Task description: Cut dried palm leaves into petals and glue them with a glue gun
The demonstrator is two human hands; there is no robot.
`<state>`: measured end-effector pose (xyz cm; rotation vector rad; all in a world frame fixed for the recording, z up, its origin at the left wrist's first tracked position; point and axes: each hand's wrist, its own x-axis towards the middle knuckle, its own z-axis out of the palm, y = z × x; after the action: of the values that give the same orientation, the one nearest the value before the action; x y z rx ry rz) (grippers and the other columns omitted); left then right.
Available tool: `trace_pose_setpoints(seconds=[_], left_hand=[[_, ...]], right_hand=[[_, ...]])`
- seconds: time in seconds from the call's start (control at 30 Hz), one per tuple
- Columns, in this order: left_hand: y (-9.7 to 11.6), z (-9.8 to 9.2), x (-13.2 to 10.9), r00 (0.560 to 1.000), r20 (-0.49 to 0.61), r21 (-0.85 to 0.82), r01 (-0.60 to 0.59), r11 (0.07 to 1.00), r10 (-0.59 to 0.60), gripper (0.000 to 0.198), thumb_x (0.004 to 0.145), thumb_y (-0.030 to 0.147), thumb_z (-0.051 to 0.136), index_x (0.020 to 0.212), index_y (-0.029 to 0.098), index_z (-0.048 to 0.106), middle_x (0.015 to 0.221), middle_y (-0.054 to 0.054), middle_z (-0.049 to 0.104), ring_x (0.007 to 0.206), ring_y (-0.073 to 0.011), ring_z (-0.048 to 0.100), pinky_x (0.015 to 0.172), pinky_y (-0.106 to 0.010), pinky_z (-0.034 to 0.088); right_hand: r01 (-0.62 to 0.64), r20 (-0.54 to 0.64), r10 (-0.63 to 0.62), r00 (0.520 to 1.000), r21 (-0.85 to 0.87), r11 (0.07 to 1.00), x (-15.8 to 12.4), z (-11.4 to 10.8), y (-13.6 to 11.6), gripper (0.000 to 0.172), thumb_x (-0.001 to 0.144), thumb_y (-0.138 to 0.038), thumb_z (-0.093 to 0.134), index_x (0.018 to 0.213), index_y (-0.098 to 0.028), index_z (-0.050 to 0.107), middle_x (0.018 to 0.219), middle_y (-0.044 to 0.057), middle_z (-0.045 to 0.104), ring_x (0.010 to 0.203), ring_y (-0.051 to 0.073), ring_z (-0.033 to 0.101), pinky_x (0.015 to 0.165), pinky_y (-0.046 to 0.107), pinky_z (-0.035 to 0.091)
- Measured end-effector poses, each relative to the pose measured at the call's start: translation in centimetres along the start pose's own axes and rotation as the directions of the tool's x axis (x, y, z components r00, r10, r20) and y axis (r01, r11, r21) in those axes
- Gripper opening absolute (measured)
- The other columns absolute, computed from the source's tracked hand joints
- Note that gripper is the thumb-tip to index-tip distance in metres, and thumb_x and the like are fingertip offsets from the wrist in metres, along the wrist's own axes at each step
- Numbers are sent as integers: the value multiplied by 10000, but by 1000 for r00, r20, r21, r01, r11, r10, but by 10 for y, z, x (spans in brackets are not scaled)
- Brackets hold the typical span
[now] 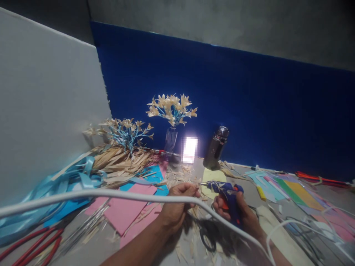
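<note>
My right hand [235,210] is wrapped round the handle of a dark blue glue gun [222,187] with an orange trigger. Its nozzle points left, close to the fingertips of my left hand [183,197]. Those fingers are pinched together; whatever sits between them is too small to make out. Below my hands lies a pair of scissors with dark handles [207,240], among pale scraps of dried leaf. Behind stand pale handmade flowers [172,105] on blue stems in a clear bottle [171,138]. A second bunch of such flowers [127,133] lies to the left.
A white cable [111,194] crosses in front of my forearms. To the left are blue ribbon [72,181], dried leaf strips [119,162], pink sheets [130,208] and red-handled scissors [41,244]. A dark flask [216,147] stands behind; coloured papers [294,192] lie at right.
</note>
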<state>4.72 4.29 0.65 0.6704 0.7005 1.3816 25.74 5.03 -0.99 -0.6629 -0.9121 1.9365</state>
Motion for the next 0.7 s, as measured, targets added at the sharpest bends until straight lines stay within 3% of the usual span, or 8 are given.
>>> trace_pose_setpoints(seconds=[0.27,0.4,0.7], left_hand=[[-4,-5,4,998,-33,-75,58,995,-61,388,543,354,970,653,119,682,595,-3,624,450,-27,443,448,-148,316],[-4,-6,3,995,-3,-147,101,984,-102,380,552,319,968,680,124,668,604,16,608,454,-34,429,447,-162,342],[-7,-2,-3,971,24,-230,235,944,-236,259,738,222,844,707,124,606,676,-3,590,467,-45,419,445,-184,364]], right_hand=[[6,40,-2,999,-101,995,-4,-3,0,654,764,-737,723,844,-90,767,749,95,646,533,84,421,478,203,385],[-9,0,9,1000,-102,995,-5,1,-1,635,741,-732,747,842,-105,764,748,99,650,537,97,431,486,219,421],[-41,-35,38,999,-106,994,-5,-3,1,622,726,-745,747,830,-132,767,784,98,657,579,114,449,568,241,477]])
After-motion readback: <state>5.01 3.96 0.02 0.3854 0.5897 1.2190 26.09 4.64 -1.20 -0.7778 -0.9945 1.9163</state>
